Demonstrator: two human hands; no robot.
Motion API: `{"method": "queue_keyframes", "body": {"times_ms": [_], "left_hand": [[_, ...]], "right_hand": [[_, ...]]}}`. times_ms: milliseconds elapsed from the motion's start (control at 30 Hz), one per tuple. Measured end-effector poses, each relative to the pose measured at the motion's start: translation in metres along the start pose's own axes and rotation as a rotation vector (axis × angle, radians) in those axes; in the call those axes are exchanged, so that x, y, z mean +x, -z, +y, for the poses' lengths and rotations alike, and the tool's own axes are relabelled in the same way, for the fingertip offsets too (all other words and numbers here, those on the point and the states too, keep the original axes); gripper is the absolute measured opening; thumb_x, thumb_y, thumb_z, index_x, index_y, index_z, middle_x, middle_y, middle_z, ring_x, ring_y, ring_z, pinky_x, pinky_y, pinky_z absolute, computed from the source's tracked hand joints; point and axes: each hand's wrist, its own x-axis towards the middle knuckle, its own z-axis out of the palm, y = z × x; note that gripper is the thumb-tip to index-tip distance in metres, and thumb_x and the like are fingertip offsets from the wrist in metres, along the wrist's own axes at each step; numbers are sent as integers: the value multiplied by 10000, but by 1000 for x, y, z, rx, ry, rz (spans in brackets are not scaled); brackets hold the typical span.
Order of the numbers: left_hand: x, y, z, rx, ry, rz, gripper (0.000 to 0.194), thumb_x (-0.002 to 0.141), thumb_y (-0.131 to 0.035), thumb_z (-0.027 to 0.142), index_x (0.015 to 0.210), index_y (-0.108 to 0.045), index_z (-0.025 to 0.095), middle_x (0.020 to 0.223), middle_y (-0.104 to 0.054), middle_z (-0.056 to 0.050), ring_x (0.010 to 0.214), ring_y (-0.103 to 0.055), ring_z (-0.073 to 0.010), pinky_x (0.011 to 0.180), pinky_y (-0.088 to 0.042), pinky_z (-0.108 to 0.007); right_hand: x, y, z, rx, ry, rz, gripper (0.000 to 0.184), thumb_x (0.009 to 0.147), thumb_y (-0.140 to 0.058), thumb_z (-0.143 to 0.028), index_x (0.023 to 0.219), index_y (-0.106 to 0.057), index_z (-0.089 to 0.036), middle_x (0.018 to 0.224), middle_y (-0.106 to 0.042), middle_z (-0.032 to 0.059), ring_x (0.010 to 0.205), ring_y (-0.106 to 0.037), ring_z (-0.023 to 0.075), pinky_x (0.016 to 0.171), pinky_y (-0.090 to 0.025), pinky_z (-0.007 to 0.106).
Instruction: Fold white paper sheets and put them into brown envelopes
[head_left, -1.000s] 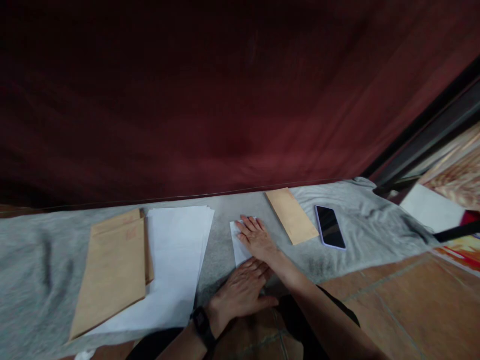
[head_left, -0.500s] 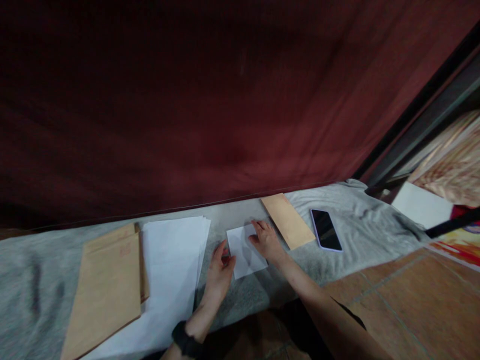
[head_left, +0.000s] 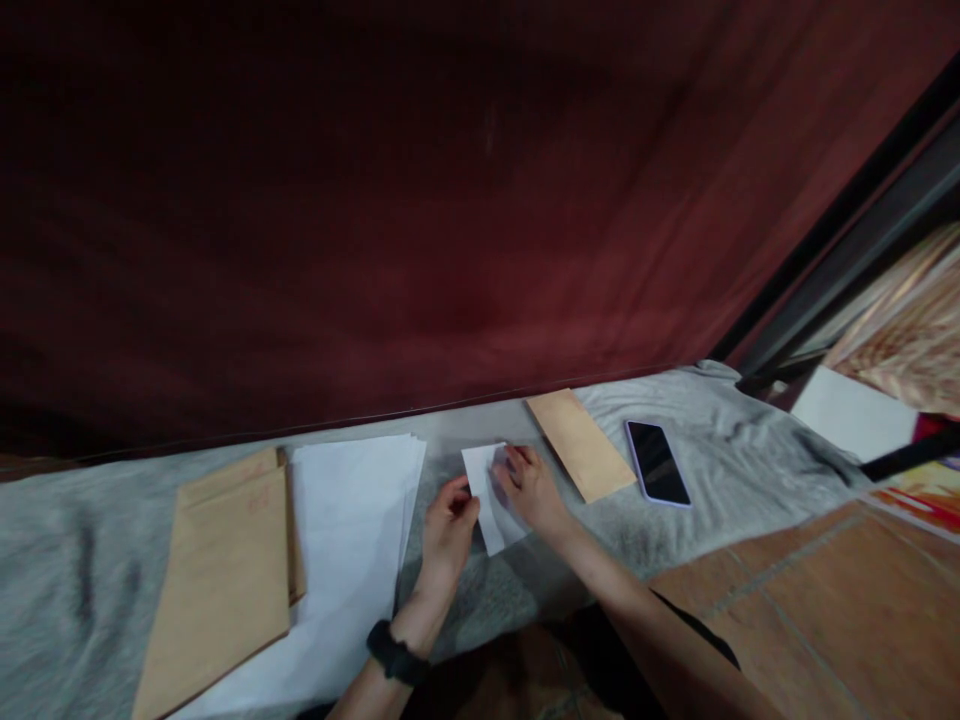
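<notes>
A small folded sheet of white paper (head_left: 491, 510) stands slightly tilted over the grey cloth, between my two hands. My left hand (head_left: 450, 525) pinches its left edge between thumb and fingers. At its upper right edge, my right hand (head_left: 529, 488) has thumb and fingertips closed on the paper. Just right of that hand lies a brown envelope (head_left: 581, 445), flat on the cloth. To the left of my left hand is a stack of larger white paper sheets (head_left: 352, 530).
Brown envelopes (head_left: 225, 580) lie partly over the white stack at the left. A phone with a purple case (head_left: 658, 463) rests right of the single envelope. The grey cloth (head_left: 750, 440) runs along a dark red curtain (head_left: 450, 250). Tiled floor (head_left: 810, 600) shows at the lower right.
The small paper has gone from lying flat to being lifted and tilted, looking narrower. My left hand has moved right and closed on its edge. The right hand has shifted slightly right.
</notes>
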Motion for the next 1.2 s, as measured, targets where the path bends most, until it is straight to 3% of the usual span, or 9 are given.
{"method": "queue_keyframes", "body": {"times_ms": [167, 267, 333, 467, 633, 733, 867, 1000, 1200], "left_hand": [[-4, 17, 28, 550, -589, 219, 292, 937, -488, 216, 1179, -652, 209, 912, -671, -58, 847, -626, -206, 801, -517, -356], [-15, 19, 27, 869, -867, 138, 338, 948, -477, 150, 1245, -625, 214, 993, -696, -75, 915, -634, -227, 833, -514, -370], [-23, 14, 23, 973, -939, 63, 377, 936, -461, 99, 1266, -612, 200, 1041, -704, -82, 955, -643, -232, 869, -514, -379], [-28, 2, 14, 935, -851, -48, 283, 958, -464, 169, 1159, -660, 211, 1057, -708, -70, 973, -650, -218, 904, -524, -374], [-19, -2, -10, 994, -602, 63, 460, 980, -471, 362, 1376, -532, 136, 1419, -559, -163, 1304, -527, -299, 1030, -486, -448], [-15, -3, -32, 1090, -556, 19, 513, 975, -468, 378, 1420, -497, 124, 1530, -453, -177, 1418, -412, -338, 1112, -407, -517], [-12, 0, -48, 1115, -614, -91, 534, 989, -422, 380, 1465, -450, 140, 1542, -446, -157, 1451, -376, -297, 1174, -335, -519], [-8, 7, -50, 1084, -673, -158, 581, 997, -413, 404, 1516, -369, 149, 1577, -391, -152, 1469, -343, -273, 1177, -350, -477], [-14, 11, -56, 1094, -665, -165, 614, 991, -425, 438, 1554, -300, 225, 1620, -309, -125, 1501, -266, -277, 1196, -318, -506]], "right_hand": [[-9, 12, -23, 619, -41, -108, 520, 975, -468, -505, 1435, -478, -263, 1434, -544, 80, 1295, -523, 225, 1085, -439, 416], [-14, 15, -34, 896, -98, -198, 532, 946, -462, -576, 1334, -560, -226, 1277, -651, 87, 1183, -605, 227, 1003, -502, 388], [-14, 14, -34, 1010, -211, -190, 494, 899, -515, -588, 1160, -639, -187, 1107, -709, 98, 1062, -655, 243, 909, -542, 373], [-13, 7, -16, 1200, -416, -120, 386, 732, -720, -479, 978, -651, -190, 946, -727, 74, 861, -678, 231, 723, -559, 322], [-22, 3, 7, 1257, -471, -114, 313, 686, -756, -382, 928, -660, -208, 861, -710, 45, 793, -669, 214, 718, -554, 336], [-27, 8, 13, 1148, -456, -144, 337, 689, -737, -383, 967, -659, -208, 866, -704, 40, 800, -678, 225, 703, -561, 343], [-25, 16, 25, 912, -488, -171, 310, 775, -659, -373, 1035, -629, -207, 866, -694, 27, 728, -684, 198, 614, -564, 309], [-19, 18, 36, 462, -451, -294, 113, 858, -513, -216, 923, -602, -189, 653, -609, -28, 532, -622, 141, 486, -488, 242], [-20, 25, 38, 214, -363, -314, 132, 811, -506, -91, 761, -570, -195, 551, -571, -39, 498, -583, 128, 512, -400, 235]]}}
